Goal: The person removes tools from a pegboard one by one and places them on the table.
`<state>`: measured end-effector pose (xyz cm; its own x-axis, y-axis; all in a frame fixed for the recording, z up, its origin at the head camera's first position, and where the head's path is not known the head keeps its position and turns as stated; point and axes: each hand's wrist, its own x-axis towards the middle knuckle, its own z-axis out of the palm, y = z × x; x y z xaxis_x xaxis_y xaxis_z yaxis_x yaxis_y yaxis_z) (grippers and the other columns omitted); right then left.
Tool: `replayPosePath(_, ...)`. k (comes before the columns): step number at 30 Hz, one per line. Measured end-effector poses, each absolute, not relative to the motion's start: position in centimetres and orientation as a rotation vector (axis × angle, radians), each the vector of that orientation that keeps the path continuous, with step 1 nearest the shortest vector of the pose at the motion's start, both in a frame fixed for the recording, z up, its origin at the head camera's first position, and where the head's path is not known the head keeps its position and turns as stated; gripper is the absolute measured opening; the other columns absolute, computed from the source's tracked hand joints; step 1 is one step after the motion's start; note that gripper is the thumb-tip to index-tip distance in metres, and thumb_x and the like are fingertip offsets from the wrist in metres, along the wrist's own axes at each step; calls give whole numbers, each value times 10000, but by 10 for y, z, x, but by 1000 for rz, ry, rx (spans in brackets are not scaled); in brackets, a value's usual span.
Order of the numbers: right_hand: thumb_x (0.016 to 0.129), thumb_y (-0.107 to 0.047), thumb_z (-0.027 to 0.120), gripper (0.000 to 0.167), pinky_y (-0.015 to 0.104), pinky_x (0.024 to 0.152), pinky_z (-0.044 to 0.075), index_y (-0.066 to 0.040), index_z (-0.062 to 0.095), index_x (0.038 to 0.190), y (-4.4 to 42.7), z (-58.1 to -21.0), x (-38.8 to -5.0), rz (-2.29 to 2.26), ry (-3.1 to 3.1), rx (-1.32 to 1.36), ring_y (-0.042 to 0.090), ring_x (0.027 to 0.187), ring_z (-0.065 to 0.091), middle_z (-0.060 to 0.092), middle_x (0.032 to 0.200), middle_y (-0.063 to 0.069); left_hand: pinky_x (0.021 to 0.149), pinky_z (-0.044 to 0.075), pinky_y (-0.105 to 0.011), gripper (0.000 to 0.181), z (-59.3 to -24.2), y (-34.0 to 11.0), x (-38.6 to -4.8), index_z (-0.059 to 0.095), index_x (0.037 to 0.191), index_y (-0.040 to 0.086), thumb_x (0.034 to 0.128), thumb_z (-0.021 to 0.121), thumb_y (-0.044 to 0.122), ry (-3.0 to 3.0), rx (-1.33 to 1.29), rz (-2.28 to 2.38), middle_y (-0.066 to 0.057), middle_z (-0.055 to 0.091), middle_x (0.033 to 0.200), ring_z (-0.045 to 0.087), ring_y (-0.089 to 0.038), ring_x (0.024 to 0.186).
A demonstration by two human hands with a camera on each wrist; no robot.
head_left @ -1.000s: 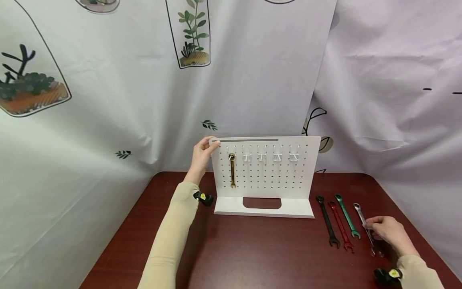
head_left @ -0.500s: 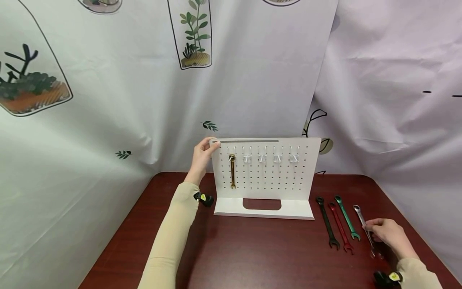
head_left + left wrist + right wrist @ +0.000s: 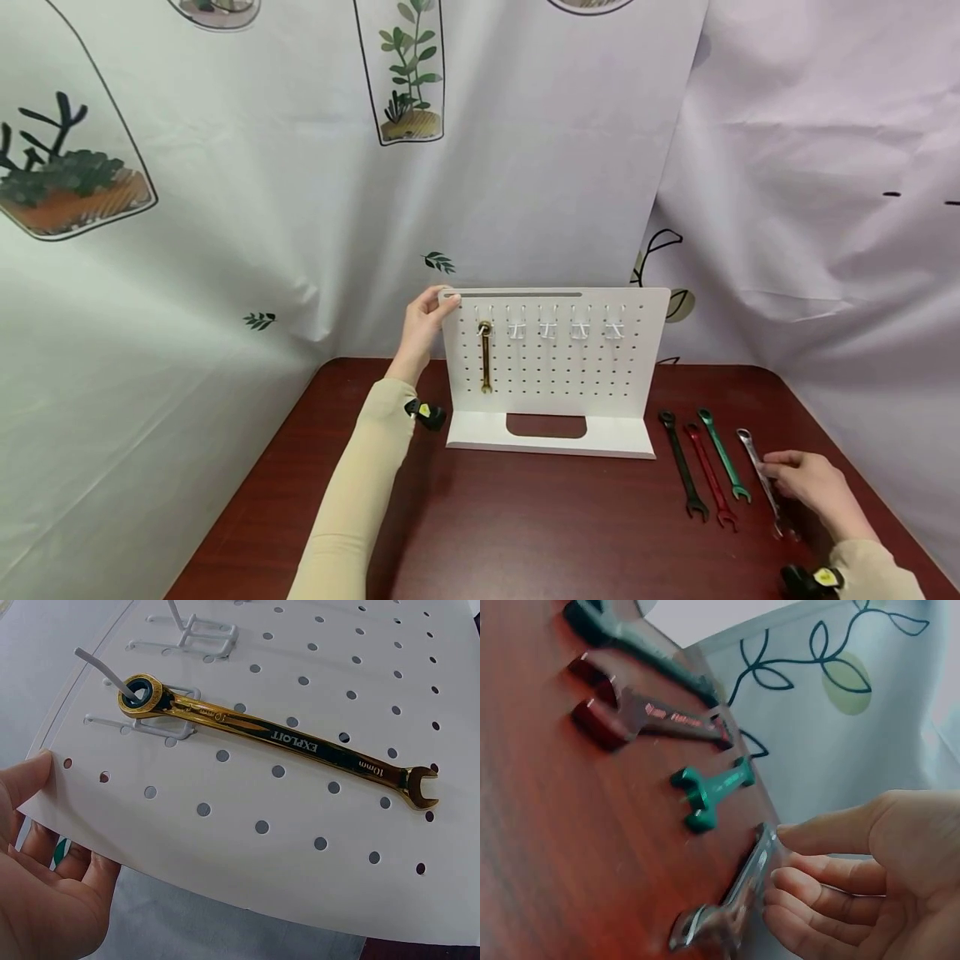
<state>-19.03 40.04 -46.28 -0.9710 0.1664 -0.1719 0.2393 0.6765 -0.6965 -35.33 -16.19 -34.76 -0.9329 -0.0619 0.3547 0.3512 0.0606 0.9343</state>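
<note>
My left hand (image 3: 423, 325) grips the upper left corner of a white pegboard (image 3: 555, 375), thumb in front and fingers behind. A gold combination wrench (image 3: 285, 739) hangs by its ring end from the board's leftmost hook (image 3: 105, 669). Over on the right, my right hand (image 3: 813, 487) pinches a silver combination wrench (image 3: 753, 454) near its middle. That wrench lies along the table, open end toward me. Left of it lie a green wrench (image 3: 723, 454), a red wrench (image 3: 710, 475) and a black wrench (image 3: 684, 467).
Several more white hooks (image 3: 548, 323) run in a row across the board. Its base (image 3: 476, 429) has a cut-out and stands on the dark red table (image 3: 525, 525). A printed curtain (image 3: 540, 167) hangs behind the table.
The head view has shifted slightly. Both hands stay almost where they were, and the silver wrench's lower end has moved very little. The hanging gold wrench has not moved.
</note>
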Motion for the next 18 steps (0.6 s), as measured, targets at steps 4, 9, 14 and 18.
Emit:
replayPosePath(4,975,-327,644,558,355,655,545,171,596,1220,395,-455,-192,-1133,2843,313,172,774,680,716,956,174,664,322,-325,301,-347,-161,-353,693,1155,156,937,742,356,-2038,-295,-1948,60,612,875,418,-150,729)
replayPosePath(9,1009,-431,577,627,516,764,512,134,582,1280,383,-442,-195,-1031,2923,231,485,1026,614,614,1189,355,668,333,-324,333,-347,-160,-353,687,1177,138,937,739,362,-2050,-292,-1948,50,629,896,446,-166,753)
replayPosePath(14,1016,-494,547,681,583,819,480,105,556,1339,366,-432,-198,-1044,2950,145,580,1161,498,510,1332,394,690,361,-328,368,-346,-161,-355,672,1230,95,948,732,323,-2066,-286,-1974,60,659,950,505,-193,835)
replayPosePath(18,1009,-471,580,652,512,781,512,86,561,1347,350,-426,-203,-1103,2965,91,455,1050,616,594,1248,344,682,354,-331,349,-340,-162,-348,661,1252,52,971,708,254,-2078,-281,-1980,53,652,953,495,-244,858)
